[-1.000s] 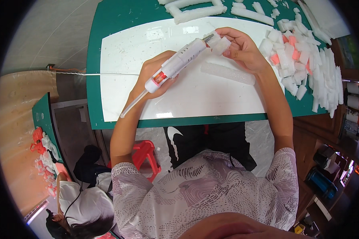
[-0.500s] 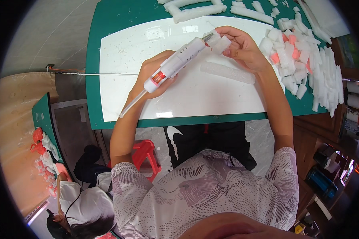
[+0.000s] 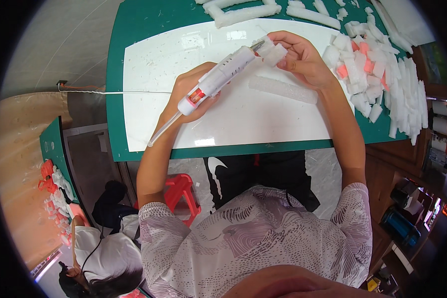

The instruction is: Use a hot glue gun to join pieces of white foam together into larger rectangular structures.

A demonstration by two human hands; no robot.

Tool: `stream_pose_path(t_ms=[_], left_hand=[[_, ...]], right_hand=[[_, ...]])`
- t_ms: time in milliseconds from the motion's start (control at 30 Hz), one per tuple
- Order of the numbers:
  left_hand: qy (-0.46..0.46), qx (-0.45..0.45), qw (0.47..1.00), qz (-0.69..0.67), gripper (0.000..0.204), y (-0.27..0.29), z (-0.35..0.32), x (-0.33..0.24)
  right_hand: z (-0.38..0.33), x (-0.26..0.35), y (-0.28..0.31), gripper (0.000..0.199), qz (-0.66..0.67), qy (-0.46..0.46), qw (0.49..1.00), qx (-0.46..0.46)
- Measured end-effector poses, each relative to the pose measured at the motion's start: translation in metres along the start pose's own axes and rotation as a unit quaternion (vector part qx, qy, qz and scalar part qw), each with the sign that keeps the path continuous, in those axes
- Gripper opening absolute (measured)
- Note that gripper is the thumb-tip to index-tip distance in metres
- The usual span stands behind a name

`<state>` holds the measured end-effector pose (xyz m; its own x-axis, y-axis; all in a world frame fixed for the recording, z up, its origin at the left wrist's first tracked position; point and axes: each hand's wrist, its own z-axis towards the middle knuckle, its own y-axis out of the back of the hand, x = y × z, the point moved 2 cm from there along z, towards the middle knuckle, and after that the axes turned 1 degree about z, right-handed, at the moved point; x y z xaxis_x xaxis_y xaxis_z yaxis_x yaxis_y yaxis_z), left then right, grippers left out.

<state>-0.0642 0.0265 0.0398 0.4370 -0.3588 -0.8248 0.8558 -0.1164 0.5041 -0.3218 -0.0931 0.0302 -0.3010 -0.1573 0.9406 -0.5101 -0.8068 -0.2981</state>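
My left hand (image 3: 196, 87) is wrapped round a white hot glue gun (image 3: 227, 71), with a clear glue stick (image 3: 163, 130) poking out of its back end. The gun's metal nozzle points up and right, at a small white foam piece (image 3: 274, 53). Between its thumb and fingers my right hand (image 3: 305, 60) pinches that foam piece. Whether the nozzle touches the foam or only sits right beside it, I cannot tell. A longer white foam strip (image 3: 283, 89) lies on the white board (image 3: 223, 119) below my right hand.
White and pink foam blocks (image 3: 362, 67) are heaped at the right, beside several long foam strips (image 3: 407, 99). A foam frame (image 3: 246, 16) lies at the far edge of the green table (image 3: 116, 64). The gun's white cord (image 3: 134, 92) runs left. A red stool (image 3: 181, 196) and a seated person (image 3: 107, 253) are at lower left.
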Motion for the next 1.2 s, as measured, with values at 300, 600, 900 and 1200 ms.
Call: stream_pose_path(t_ms=[300,600,900,1200], left_hand=[[-0.007,0.002,1.000,-0.007,0.045,-0.0003,0.0002,-0.0007],[0.013,0.006,1.000,-0.004,0.045,-0.0002,0.0003,-0.0014],[-0.018,-0.025,0.999,-0.016,0.022,-0.0021,0.0015,-0.0011],[-0.008,-0.021,1.000,-0.004,0.021,-0.0008,0.0024,-0.0049]], right_hand=[[-0.0011,-0.0002,0.0011,0.053,-0.007,0.004,1.000,-0.001],[-0.0005,-0.0006,0.0021,0.052,-0.013,0.013,1.000,0.003],[0.0002,0.0029,-0.0007,0.053,-0.014,0.011,1.000,0.009],[0.0000,0.0010,0.0017,0.052,-0.002,0.023,1.000,0.010]])
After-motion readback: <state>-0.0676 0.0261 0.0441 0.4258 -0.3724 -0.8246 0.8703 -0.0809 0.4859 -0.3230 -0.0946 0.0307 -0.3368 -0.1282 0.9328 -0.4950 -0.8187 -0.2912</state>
